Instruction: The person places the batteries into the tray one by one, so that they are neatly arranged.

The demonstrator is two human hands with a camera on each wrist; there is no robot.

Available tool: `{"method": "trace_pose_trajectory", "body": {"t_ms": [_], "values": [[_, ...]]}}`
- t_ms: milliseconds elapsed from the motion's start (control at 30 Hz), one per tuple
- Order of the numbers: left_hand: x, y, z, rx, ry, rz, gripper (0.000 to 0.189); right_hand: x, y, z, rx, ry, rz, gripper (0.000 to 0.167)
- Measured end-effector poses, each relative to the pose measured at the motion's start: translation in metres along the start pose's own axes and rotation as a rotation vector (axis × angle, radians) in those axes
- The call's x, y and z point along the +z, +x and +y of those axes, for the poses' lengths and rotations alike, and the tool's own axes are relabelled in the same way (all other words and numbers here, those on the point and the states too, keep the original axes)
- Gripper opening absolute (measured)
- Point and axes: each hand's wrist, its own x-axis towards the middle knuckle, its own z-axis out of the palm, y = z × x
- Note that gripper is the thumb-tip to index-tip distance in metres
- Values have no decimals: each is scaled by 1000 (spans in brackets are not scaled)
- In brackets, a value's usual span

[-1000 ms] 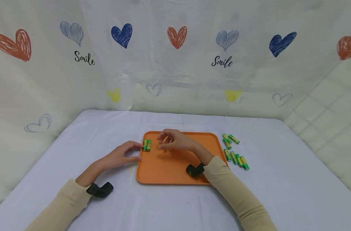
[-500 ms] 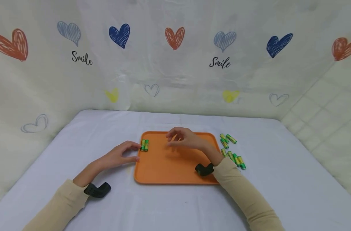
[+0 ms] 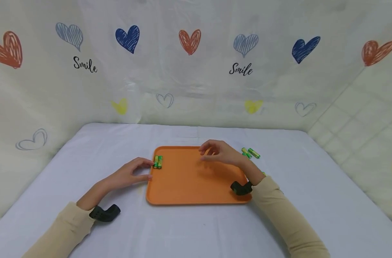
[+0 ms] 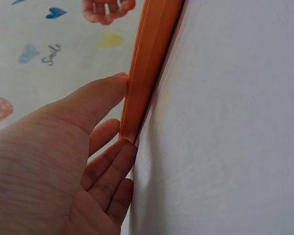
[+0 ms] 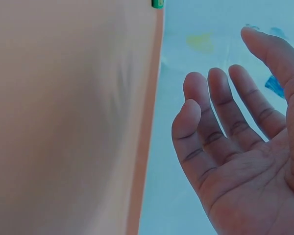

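An orange tray (image 3: 186,184) lies on the white-covered table. Two green-and-yellow batteries (image 3: 158,162) lie side by side in its upper left corner. My left hand (image 3: 129,175) is at the tray's left side, thumb and fingertips touching the rim; the left wrist view shows these fingers (image 4: 108,176) against the orange edge (image 4: 149,54). Over the far right part of the tray hovers my right hand (image 3: 223,152). In the right wrist view its palm (image 5: 250,191) is bare, with loosely bent fingers and the thumb apart.
Beyond the tray's right side lie more batteries (image 3: 254,153) on the table (image 3: 189,233), others partly hidden behind my right forearm. A black wrist device (image 3: 104,213) sits on my left sleeve, another (image 3: 241,188) on my right. A sheet (image 3: 212,82) printed with hearts hangs behind.
My right hand has moved rightward and slightly away over the tray, its arm now covering several loose batteries. My left hand stays at the tray's left edge. The head view has turned slightly right.
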Motion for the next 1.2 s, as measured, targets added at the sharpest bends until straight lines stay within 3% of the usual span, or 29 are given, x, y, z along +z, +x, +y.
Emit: {"method": "trace_pose_trajectory", "body": {"t_ms": [333, 667, 1200], "values": [[4, -2, -4, 5, -22, -12, 50, -14, -32, 13, 7, 6, 35, 32], [8, -3, -5, 5, -18, -13, 49, -32, -63, 16, 68, -17, 61, 31], [1, 0, -2, 31, 7, 0, 48, -65, -106, 18, 127, -62, 143, 28]]}}
